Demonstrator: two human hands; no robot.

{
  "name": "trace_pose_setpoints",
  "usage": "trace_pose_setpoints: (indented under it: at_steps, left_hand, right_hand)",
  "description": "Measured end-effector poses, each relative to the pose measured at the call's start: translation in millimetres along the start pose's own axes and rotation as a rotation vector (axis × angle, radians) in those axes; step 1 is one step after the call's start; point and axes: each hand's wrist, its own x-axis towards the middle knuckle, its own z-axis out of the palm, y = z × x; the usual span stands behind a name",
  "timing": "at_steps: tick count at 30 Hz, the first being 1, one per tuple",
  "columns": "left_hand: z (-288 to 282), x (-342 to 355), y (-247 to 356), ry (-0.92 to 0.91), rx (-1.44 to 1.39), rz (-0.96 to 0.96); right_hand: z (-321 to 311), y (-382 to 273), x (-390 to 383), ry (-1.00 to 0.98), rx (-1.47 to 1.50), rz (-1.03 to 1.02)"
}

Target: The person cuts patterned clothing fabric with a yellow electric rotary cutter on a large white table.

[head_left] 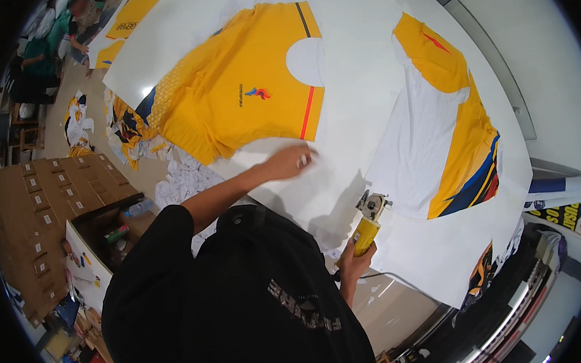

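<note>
My right hand (358,259) is wrapped round the yellow body of a handheld electric rotary cutter (366,233), whose metal head stands over the white table's (344,161) near part. A dark cord trails from it to the right. My left hand (291,162) hovers close to the lower edge of a yellow jersey panel (270,65); its fingers are smeared by motion, with a small white patch among them that I cannot make out. That panel has a round neck cutout, a red stripe and a small printed emblem. Right of the cutter lies another yellow, navy and white fabric piece (467,135).
Brown cardboard boxes (45,215) are stacked at left, beside an open box holding bottles (138,208). Fabric scraps (189,179) lie below the table's left edge. At the far left, another person (82,16) is by more yellow panels (145,6). Rolls and shelving (507,304) stand at right.
</note>
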Motion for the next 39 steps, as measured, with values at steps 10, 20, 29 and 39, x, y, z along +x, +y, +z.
trace_pose_setpoints:
  at_steps: [10,20,29,39]
  left_hand:
    - [6,-4,-21,0.400,0.460,0.271]
    - [-66,-73,-58,0.238,0.656,-0.084]
    - [-69,-81,-71,0.167,0.653,-0.070]
    - [-67,-79,-80,0.194,0.611,-0.051]
  right_hand:
    - [5,-26,9,-0.136,-0.086,-0.169]
    - [69,-84,-20,-0.298,-0.328,-0.300]
    - [123,-144,3,-0.241,-0.309,-0.290]
    - [132,-158,4,-0.265,-0.298,-0.258]
